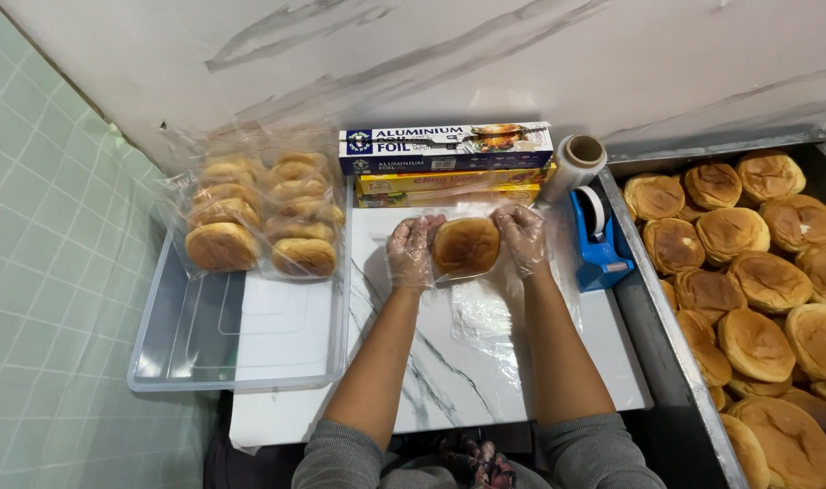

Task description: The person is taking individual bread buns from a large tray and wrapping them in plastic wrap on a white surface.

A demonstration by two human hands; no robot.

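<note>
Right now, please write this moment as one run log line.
left hand: holds bun | right hand: holds bun | clear bin: wrapped buns

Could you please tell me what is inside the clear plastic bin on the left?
The bin holds bagged buns, stacked in two rows at its far end; its near half shows bare bottom. How many buns lie underneath the top ones is covered, so it cannot be counted.

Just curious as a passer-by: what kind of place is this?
Probably a small bakery's packing corner: a metal tray heaped with buns, wrapped buns stacked in a clear bin, and gloved hands wrapping one bun by a tape dispenser.
</note>
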